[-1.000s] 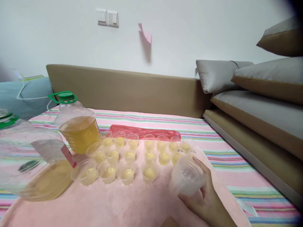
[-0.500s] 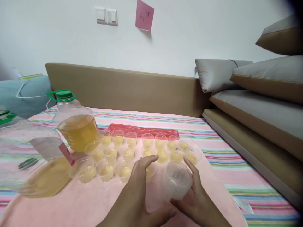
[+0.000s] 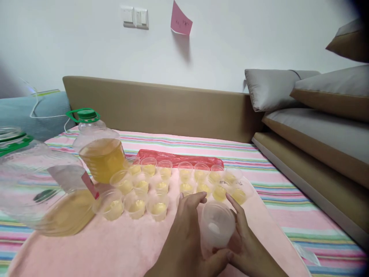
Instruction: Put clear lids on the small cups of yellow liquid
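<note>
Approx. twenty small cups (image 3: 161,181) already stand in rows on the pink mat (image 3: 115,246), each w/ a bit of yellow liquid; we judge most filling done; one empty clear cup (image 3: 216,227) sits near the mat's front edge, our left hand (image 3: 184,234) and right hand (image 3: 245,246) cupped round it, fingers curled on its sides; two big bottles (image 3: 98,148) at left are part full of the same liquid.

one head cam, looks fwd and down, close over pink mat (image 3: 121,246); wall at back.
</note>
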`<control>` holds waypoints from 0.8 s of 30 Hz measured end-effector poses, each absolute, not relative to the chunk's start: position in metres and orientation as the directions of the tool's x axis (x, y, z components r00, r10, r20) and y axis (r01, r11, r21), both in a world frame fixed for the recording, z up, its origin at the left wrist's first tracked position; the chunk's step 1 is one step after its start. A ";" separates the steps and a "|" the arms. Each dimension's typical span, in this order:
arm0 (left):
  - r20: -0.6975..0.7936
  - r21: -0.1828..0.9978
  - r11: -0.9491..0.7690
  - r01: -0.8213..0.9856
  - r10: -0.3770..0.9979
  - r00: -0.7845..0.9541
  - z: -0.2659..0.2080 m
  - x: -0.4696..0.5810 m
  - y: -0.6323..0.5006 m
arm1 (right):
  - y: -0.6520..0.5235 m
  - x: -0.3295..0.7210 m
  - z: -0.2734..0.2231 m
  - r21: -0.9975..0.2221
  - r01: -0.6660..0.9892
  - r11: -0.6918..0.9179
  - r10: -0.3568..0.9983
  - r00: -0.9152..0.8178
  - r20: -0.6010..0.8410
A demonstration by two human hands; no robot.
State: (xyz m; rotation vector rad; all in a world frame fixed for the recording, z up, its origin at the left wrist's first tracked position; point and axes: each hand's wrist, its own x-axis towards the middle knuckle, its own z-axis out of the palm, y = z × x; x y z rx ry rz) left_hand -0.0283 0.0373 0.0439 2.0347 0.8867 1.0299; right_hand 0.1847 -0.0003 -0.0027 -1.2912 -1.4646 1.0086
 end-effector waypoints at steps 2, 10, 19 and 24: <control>0.404 0.804 -0.538 0.251 0.806 0.433 0.040 -0.027 0.036 | -0.001 0.186 -0.006 -0.950 0.283 0.131 0.991 -0.024 0.130; 0.428 0.762 -0.589 0.270 0.771 0.472 0.049 -0.026 0.037 | 0.000 0.184 -0.006 -0.981 0.162 0.106 0.991 -0.092 0.092; 0.439 0.754 -0.599 0.269 0.764 0.472 0.042 -0.027 0.037 | -0.001 0.189 -0.013 -0.951 0.268 0.153 0.987 -0.091 0.133; 0.515 0.692 -0.670 0.269 0.719 0.466 0.043 -0.026 0.040 | -0.001 0.202 0.005 -0.943 0.199 0.266 0.963 -0.084 0.254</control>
